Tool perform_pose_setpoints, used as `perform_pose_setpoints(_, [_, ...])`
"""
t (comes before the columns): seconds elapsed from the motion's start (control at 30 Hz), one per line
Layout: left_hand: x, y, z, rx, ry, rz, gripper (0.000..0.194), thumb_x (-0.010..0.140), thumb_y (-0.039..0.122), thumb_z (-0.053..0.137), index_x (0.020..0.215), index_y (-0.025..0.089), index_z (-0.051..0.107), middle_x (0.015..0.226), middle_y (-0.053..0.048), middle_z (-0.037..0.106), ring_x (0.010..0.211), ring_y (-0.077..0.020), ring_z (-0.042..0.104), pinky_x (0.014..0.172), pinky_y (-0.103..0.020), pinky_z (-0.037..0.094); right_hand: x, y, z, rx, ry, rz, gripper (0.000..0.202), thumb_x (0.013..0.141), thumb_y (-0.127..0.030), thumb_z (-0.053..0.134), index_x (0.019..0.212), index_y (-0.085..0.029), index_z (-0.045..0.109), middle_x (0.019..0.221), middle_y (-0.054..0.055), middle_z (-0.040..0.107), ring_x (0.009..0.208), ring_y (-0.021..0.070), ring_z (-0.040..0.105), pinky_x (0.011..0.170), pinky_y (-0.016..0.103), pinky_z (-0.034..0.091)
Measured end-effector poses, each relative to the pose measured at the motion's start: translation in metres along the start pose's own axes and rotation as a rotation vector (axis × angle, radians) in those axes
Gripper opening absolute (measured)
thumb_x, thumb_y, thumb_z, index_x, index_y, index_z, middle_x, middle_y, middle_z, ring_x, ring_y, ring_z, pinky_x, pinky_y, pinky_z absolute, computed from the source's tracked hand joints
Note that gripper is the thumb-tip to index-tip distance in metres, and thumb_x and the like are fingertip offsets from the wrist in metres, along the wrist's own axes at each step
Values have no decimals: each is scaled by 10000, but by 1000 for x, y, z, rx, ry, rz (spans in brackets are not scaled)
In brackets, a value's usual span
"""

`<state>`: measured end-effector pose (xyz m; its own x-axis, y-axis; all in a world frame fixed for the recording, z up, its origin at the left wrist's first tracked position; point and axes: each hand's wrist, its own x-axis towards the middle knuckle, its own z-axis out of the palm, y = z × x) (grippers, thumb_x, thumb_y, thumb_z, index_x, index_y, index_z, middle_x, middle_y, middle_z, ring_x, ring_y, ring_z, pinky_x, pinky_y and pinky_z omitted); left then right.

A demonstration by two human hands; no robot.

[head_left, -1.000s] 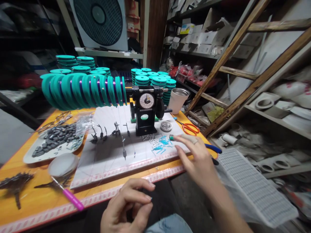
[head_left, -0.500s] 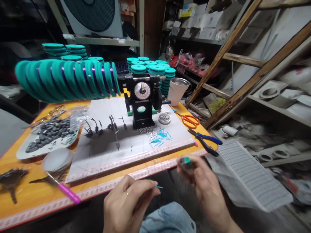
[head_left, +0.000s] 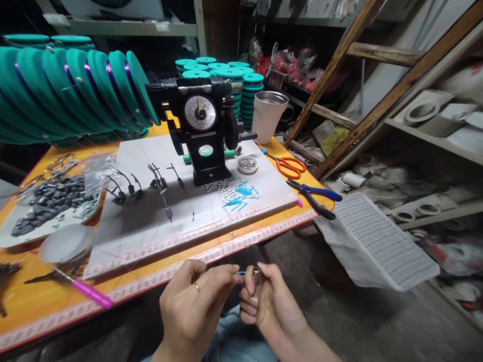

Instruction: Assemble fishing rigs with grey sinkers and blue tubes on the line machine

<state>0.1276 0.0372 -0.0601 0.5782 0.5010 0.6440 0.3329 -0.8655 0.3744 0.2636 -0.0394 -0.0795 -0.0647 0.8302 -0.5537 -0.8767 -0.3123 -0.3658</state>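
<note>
My left hand (head_left: 194,296), a ring on one finger, is closed with fingertips pinched on a thin blue tube (head_left: 242,273). Its free end points toward my right hand (head_left: 269,301), which is wrapped around a small lighter (head_left: 257,272). The lighter's metal top faces up near the blue tube, and most of its body is hidden by fingers. Both hands are close together in front of the table edge, above my lap. On the white board lie similar blue pieces (head_left: 241,195) and small silver beads (head_left: 220,188).
A black winding machine (head_left: 206,136) carries a row of teal spools (head_left: 71,95). Orange scissors (head_left: 290,167) and blue-handled pliers (head_left: 317,196) lie at the right. A tray of grey weights (head_left: 49,201) and a pink-handled tool (head_left: 92,293) are at the left.
My right hand has moved left and turned, bringing the lighter close to the blue tube in my left hand. The view has shifted, with the table nearer and lower parts more visible.
</note>
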Motion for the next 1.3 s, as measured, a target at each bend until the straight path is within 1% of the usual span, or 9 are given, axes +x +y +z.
perform_pose_setpoints(0.27, [0, -1, 4, -36, 9, -21, 236, 824, 51, 724, 930, 254, 668, 850, 9, 841, 617, -179, 558, 579, -272, 504, 1, 5, -1, 48, 26, 23, 547, 646, -673, 756, 559, -190, 513, 456, -84, 411, 447, 47, 271, 477, 190, 203])
perform_pose_setpoints(0.53, [-2, -2, 5, -37, 13, -41, 256, 808, 51, 735, 940, 265, 688, 847, 14, 841, 616, -187, 577, 581, -283, 515, 2, 6, -4, 59, 24, 22, 461, 645, -580, 763, 601, -194, 514, 472, -93, 419, 437, 42, 260, 465, 194, 193])
perform_pose_setpoints(0.83, [0, -2, 5, -26, 0, -20, 235, 825, 49, 718, 934, 254, 685, 845, 13, 840, 610, -183, 557, 575, -283, 502, 1, 5, 3, -33, 13, 33, 541, 637, -667, 744, 573, -199, 481, 487, -89, 401, 435, 39, 277, 461, 196, 216])
perform_pose_setpoints(0.93, [0, -2, 5, -39, -6, -21, 242, 824, 41, 724, 935, 251, 678, 857, 13, 841, 616, -180, 563, 589, -290, 500, -1, 4, 5, -116, 34, 2, 581, 681, -741, 677, 581, -212, 458, 497, -89, 374, 440, 48, 260, 457, 197, 230])
perform_pose_setpoints(1.03, [-1, 0, 5, -92, 6, -66, 247, 829, 48, 737, 930, 259, 658, 866, 13, 840, 615, -174, 590, 589, -305, 497, -8, 0, 5, -258, 90, -142, 625, 788, -818, 508, 603, -223, 453, 519, -73, 365, 453, 71, 274, 450, 213, 268])
perform_pose_setpoints(1.13, [-4, 4, 4, -212, 45, -142, 250, 835, 50, 748, 937, 252, 641, 859, 10, 826, 658, -165, 673, 598, -310, 509, -17, -18, 2, -482, 187, -443, 644, 890, -796, 360, 747, -215, 597, 631, 3, 520, 558, 140, 474, 547, 285, 435])
perform_pose_setpoints(1.2, [-7, 8, 3, -326, 96, -230, 258, 840, 32, 737, 945, 244, 635, 867, 6, 804, 711, -165, 716, 616, -306, 536, -17, -41, -2, -687, 273, -704, 575, 924, -732, 396, 973, -237, 685, 838, 63, 651, 777, 213, 604, 745, 376, 510])
perform_pose_setpoints(1.23, [-8, 10, 2, -380, 127, -284, 260, 841, 22, 729, 941, 242, 634, 869, 7, 789, 730, -163, 723, 625, -298, 550, -14, -55, -3, -804, 323, -834, 520, 932, -687, 447, 1080, -254, 694, 981, 84, 681, 908, 243, 617, 857, 413, 497])
perform_pose_setpoints(1.3, [-9, 15, 0, -464, 191, -383, 261, 846, 2, 703, 917, 243, 633, 849, 18, 755, 753, -153, 725, 652, -275, 570, -3, -87, -4, -1041, 433, -1056, 420, 926, -550, 555, 1197, -261, 696, 1230, 113, 656, 1152, 302, 552, 1065, 487, 373])
